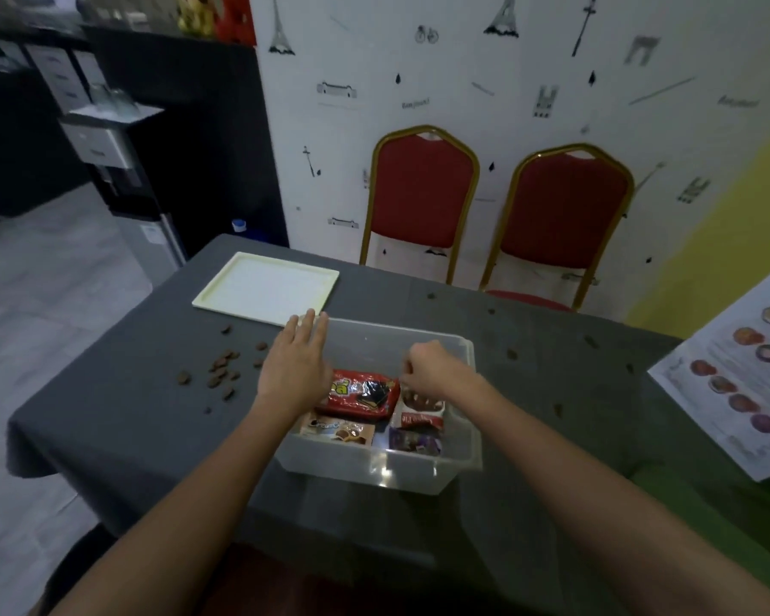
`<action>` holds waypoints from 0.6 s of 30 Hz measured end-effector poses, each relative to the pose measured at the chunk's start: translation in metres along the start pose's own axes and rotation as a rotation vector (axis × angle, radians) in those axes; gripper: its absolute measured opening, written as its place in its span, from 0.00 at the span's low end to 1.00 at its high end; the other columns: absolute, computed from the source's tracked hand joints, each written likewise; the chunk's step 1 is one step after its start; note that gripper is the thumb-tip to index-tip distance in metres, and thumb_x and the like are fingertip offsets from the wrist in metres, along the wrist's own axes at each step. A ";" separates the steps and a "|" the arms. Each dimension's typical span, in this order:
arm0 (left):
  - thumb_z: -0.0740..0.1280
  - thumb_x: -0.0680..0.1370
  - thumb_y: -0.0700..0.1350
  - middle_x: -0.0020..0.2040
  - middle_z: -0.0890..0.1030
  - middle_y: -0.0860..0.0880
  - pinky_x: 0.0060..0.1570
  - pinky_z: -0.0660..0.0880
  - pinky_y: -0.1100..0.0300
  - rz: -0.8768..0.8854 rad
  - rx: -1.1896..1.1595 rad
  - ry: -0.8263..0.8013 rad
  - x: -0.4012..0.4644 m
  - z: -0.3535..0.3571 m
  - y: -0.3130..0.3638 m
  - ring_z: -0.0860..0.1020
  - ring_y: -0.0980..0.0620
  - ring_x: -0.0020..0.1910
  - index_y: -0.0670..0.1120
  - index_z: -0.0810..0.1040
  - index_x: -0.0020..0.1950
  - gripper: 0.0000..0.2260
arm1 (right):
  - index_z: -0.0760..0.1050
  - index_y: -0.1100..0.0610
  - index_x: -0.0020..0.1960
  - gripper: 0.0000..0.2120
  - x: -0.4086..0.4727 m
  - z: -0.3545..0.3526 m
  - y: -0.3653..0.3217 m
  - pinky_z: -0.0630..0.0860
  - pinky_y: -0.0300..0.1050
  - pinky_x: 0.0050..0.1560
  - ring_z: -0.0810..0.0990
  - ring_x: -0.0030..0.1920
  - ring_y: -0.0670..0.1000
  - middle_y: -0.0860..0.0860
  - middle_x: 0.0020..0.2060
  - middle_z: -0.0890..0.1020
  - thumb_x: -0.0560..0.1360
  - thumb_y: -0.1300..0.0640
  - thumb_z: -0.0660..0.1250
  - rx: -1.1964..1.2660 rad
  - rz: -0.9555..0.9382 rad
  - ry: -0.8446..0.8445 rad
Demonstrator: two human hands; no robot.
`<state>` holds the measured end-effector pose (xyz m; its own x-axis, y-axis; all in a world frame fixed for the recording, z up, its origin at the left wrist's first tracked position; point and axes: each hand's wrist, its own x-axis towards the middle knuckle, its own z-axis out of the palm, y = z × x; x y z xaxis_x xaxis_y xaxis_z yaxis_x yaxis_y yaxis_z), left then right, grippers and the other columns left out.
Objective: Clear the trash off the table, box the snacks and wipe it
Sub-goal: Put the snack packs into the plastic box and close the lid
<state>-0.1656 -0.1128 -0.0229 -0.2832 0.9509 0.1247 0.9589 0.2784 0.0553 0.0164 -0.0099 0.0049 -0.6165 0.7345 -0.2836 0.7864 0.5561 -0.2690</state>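
Note:
A clear plastic box (419, 471) stands on the grey tablecloth (130, 437) in front of me. Inside lie a red snack packet (361, 395), a brown biscuit packet (339, 431), a white-and-red pie packet (421, 413) and a purple packet (414, 442). My left hand (296, 364) reaches over the box's left rim with straight fingers. My right hand (432, 366) hovers inside the box above the packets, fingers curled; whether it pinches anything is hidden. Brown crumbs (223, 371) lie scattered left of the box, with a few more (512, 354) to the right.
A white tray (265, 286) lies at the table's far left corner. Two red chairs (423, 202) (561, 224) stand behind the table against the wall. A printed menu sheet (739, 380) rests at the right edge. A dispenser stands at the left.

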 end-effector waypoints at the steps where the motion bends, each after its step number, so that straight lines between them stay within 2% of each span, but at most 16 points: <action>1: 0.56 0.79 0.51 0.77 0.55 0.43 0.74 0.52 0.51 -0.030 -0.093 0.041 0.002 -0.003 0.000 0.54 0.44 0.76 0.43 0.48 0.77 0.31 | 0.79 0.61 0.47 0.07 0.005 -0.010 -0.001 0.81 0.50 0.47 0.82 0.42 0.55 0.56 0.42 0.82 0.77 0.60 0.63 0.105 -0.004 0.098; 2: 0.58 0.79 0.50 0.76 0.60 0.43 0.72 0.57 0.51 -0.086 -0.230 0.105 0.004 -0.006 -0.001 0.59 0.45 0.74 0.43 0.52 0.77 0.29 | 0.79 0.60 0.46 0.07 0.011 -0.018 -0.002 0.80 0.50 0.46 0.82 0.43 0.54 0.55 0.41 0.82 0.77 0.60 0.63 0.172 -0.021 0.222; 4: 0.60 0.79 0.47 0.71 0.69 0.44 0.65 0.67 0.50 -0.257 -0.570 0.217 0.014 -0.019 -0.009 0.69 0.45 0.67 0.44 0.60 0.75 0.25 | 0.78 0.58 0.49 0.07 0.028 -0.027 -0.005 0.77 0.49 0.46 0.80 0.47 0.54 0.53 0.45 0.81 0.77 0.59 0.61 0.156 -0.090 0.456; 6: 0.59 0.79 0.44 0.66 0.74 0.44 0.57 0.71 0.52 -0.395 -0.797 0.231 0.024 -0.026 -0.025 0.74 0.46 0.60 0.44 0.66 0.71 0.20 | 0.77 0.56 0.56 0.12 0.037 -0.024 -0.008 0.73 0.50 0.53 0.76 0.53 0.54 0.52 0.52 0.79 0.79 0.53 0.59 0.024 -0.081 0.501; 8: 0.59 0.79 0.42 0.65 0.75 0.44 0.55 0.73 0.53 -0.405 -0.728 0.164 0.032 -0.023 -0.050 0.77 0.46 0.56 0.44 0.68 0.69 0.18 | 0.76 0.54 0.58 0.18 0.043 -0.009 -0.007 0.70 0.52 0.57 0.77 0.54 0.53 0.52 0.53 0.79 0.81 0.45 0.53 -0.069 -0.032 0.389; 9: 0.59 0.78 0.41 0.66 0.74 0.43 0.56 0.74 0.50 -0.399 -0.678 0.131 0.037 -0.019 -0.063 0.77 0.44 0.55 0.44 0.69 0.69 0.19 | 0.77 0.53 0.55 0.22 0.046 -0.001 -0.005 0.71 0.52 0.56 0.78 0.51 0.53 0.52 0.50 0.81 0.81 0.42 0.49 -0.102 -0.028 0.362; 11: 0.59 0.77 0.39 0.67 0.73 0.42 0.58 0.74 0.46 -0.400 -0.595 0.072 0.049 -0.009 -0.087 0.77 0.41 0.58 0.44 0.68 0.69 0.20 | 0.78 0.52 0.49 0.27 0.051 0.003 -0.001 0.74 0.47 0.43 0.80 0.42 0.51 0.50 0.41 0.82 0.80 0.37 0.46 -0.141 -0.025 0.403; 13: 0.59 0.76 0.38 0.68 0.71 0.42 0.60 0.72 0.47 -0.384 -0.478 -0.007 0.062 0.005 -0.106 0.73 0.41 0.63 0.45 0.68 0.69 0.21 | 0.78 0.52 0.44 0.28 0.056 0.001 0.000 0.70 0.43 0.35 0.79 0.38 0.50 0.49 0.35 0.80 0.79 0.35 0.46 -0.165 0.002 0.447; 16: 0.60 0.76 0.39 0.69 0.69 0.43 0.60 0.70 0.48 -0.315 -0.329 -0.146 0.080 0.031 -0.128 0.71 0.41 0.64 0.46 0.69 0.69 0.20 | 0.78 0.53 0.44 0.28 0.055 0.006 -0.005 0.67 0.43 0.34 0.80 0.38 0.52 0.50 0.35 0.81 0.78 0.35 0.47 -0.197 0.030 0.455; 18: 0.61 0.76 0.39 0.69 0.69 0.42 0.60 0.70 0.47 -0.263 -0.315 -0.191 0.099 0.047 -0.140 0.71 0.41 0.64 0.46 0.68 0.69 0.21 | 0.79 0.53 0.42 0.29 0.058 0.008 -0.007 0.66 0.43 0.33 0.78 0.34 0.52 0.50 0.32 0.80 0.78 0.35 0.47 -0.174 0.029 0.526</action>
<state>-0.3268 -0.0511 -0.0645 -0.4796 0.8697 -0.1169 0.7945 0.4869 0.3628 -0.0251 0.0251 -0.0170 -0.5268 0.8206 0.2213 0.8250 0.5564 -0.0991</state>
